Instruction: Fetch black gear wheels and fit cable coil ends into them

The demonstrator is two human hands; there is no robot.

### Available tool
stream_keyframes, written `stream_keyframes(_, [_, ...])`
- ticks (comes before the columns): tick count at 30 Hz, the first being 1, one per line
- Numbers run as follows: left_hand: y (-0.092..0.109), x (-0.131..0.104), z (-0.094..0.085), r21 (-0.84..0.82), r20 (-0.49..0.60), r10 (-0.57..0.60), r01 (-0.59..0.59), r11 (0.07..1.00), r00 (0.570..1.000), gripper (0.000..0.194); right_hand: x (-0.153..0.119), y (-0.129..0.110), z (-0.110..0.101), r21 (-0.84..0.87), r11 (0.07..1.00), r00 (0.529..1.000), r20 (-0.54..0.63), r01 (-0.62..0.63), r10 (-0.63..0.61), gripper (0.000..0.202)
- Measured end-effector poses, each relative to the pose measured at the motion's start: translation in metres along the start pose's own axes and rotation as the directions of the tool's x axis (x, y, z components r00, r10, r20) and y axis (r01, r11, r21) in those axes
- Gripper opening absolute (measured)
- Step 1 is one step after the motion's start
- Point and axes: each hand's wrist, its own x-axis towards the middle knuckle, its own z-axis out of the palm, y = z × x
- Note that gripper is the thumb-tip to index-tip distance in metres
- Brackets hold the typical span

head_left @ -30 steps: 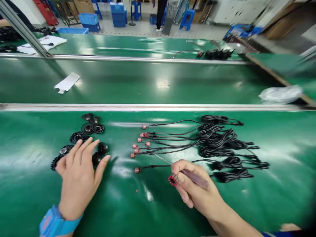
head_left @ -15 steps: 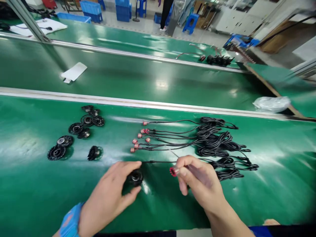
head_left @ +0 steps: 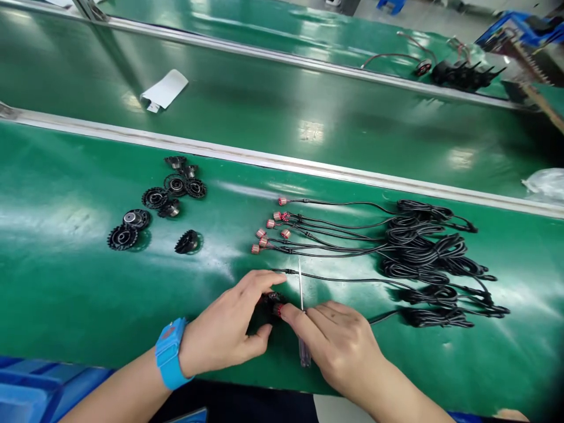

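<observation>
My left hand (head_left: 235,320), with a blue wrist strap, curls its thumb and fingers around a black round motor part (head_left: 269,299) low over the green bench. My right hand (head_left: 339,338) is closed on a screwdriver (head_left: 304,352), its clear handle below the palm and its thin shaft pointing away from me. Its fingertips also press a small red-ended motor coil (head_left: 277,309) against the black part. My fingers partly hide both pieces, so I cannot tell how deep the coil sits. Beyond the hands lie several red-ended coils (head_left: 263,242) on black cables (head_left: 423,247) with bundled ends.
Several black toothed wheels (head_left: 122,237) lie at the left, with a single one (head_left: 187,241) nearer. A white rail (head_left: 247,157) crosses the bench. Past it lies a white packet (head_left: 166,89). A blue crate (head_left: 30,388) is at the lower left, and a plastic bag (head_left: 546,183) at the right.
My right hand has moved left and down, bringing the coil to the black part in my left hand. The screwdriver has swung more upright, and the view has tilted down.
</observation>
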Motion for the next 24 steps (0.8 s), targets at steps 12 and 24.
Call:
stream_keyframes(12, [0.001,0.004,0.002,-0.022,-0.013,0.050,-0.050,0.999,0.999,0.088,0.001,-0.004,0.000,-0.003,1.000,0.999,0.047,-0.027,0.027,0.029])
stream_keyframes(24, [-0.005,0.002,0.001,0.076,-0.039,0.080,-0.076,0.994,0.996,0.039,-0.003,0.010,-0.017,0.231,0.954,0.980,-0.009,-0.191,0.199,0.022])
